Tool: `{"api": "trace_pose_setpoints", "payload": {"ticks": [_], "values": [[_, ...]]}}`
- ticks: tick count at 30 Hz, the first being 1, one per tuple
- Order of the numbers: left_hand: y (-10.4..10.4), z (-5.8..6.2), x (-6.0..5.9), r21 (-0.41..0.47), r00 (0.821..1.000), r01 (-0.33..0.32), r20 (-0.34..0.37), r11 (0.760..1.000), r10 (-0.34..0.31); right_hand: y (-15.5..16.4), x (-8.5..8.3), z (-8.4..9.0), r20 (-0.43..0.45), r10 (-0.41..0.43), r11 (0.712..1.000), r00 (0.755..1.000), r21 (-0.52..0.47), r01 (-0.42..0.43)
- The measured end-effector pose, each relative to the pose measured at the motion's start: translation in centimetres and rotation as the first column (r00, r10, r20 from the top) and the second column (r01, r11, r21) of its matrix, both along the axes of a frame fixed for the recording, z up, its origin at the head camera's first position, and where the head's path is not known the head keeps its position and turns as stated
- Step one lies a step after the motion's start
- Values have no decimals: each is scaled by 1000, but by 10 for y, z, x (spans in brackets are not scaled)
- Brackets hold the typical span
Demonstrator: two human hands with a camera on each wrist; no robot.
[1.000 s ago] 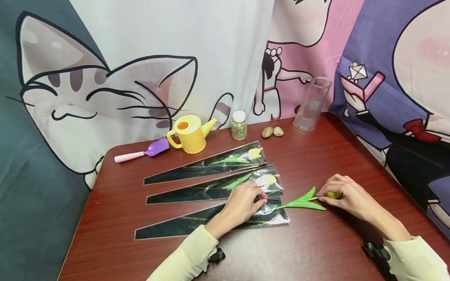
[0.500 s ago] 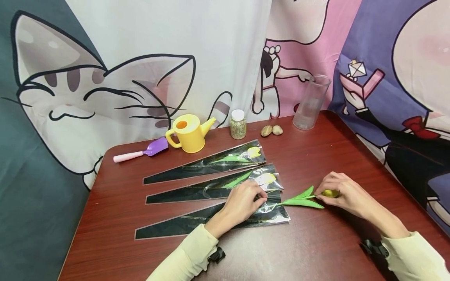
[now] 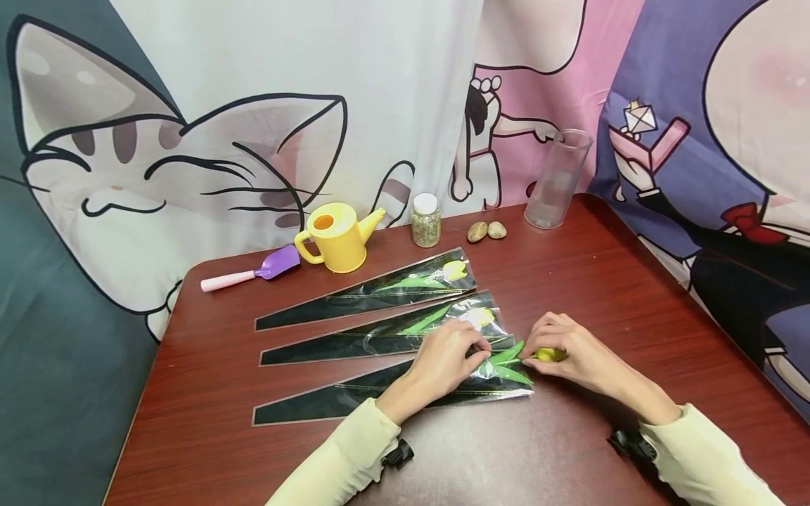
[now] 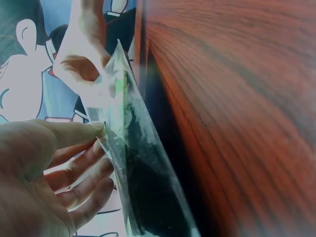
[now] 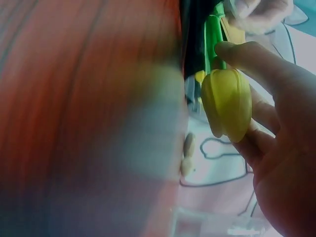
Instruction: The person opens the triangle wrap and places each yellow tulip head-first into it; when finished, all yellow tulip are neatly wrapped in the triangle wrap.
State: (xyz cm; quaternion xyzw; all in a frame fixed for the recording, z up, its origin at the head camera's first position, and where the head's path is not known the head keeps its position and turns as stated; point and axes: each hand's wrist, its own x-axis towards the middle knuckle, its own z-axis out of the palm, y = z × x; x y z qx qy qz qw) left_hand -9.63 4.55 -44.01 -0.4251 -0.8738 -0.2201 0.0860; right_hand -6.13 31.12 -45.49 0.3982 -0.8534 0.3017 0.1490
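In the head view, three long tapered flower sleeves, black with clear fronts, lie side by side. My left hand (image 3: 446, 358) pinches the upper edge of the nearest flower sleeve (image 3: 316, 402) close to its wide mouth; the left wrist view shows the thumb on the clear film (image 4: 116, 98). My right hand (image 3: 569, 351) pinches a yellow artificial tulip (image 5: 227, 101) by the stem just below its bloom. The tulip's green leaves (image 3: 506, 369) are within the sleeve's mouth, while the bloom is outside. Yellow tulips fill the middle sleeve (image 3: 342, 344) and the far sleeve (image 3: 361, 299).
Along the table's back stand a purple toy shovel (image 3: 278, 262), a yellow watering can (image 3: 340, 239), a lidded jar (image 3: 426, 223), two stones (image 3: 486, 231) and a clear glass vase (image 3: 557, 183). Printed curtains (image 3: 380, 70) hang behind the table.
My right hand has moved left, sliding the tulip's stem and leaves into the nearest sleeve. The left hand keeps its hold on the sleeve's edge, and the view has shifted slightly.
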Motion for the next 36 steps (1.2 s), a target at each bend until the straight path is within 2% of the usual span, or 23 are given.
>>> {"api": "trace_pose_setpoints", "payload": {"ticks": [9,24,29,33,36], "values": [[1,1,0,11,1000,5,6,1000,-5,-12,-2,-3,116,-35,999,993,-7,36],[1,1,1,4,1000,3,11,1000,-3,-16,0,-5,105,-35,999,994,-5,36],[0,0,1,1,1000,-1,18,1000,1,-8,0,2,77,-38,999,996,-7,38],[0,-1,0,-2,1000,-2,12,1000,2,8,3,11,64,-92,995,994,-27,94],[-1,-2,0,-3,1000,-3,4,1000,3,20,8,15,120,-171,985,978,6,171]]}}
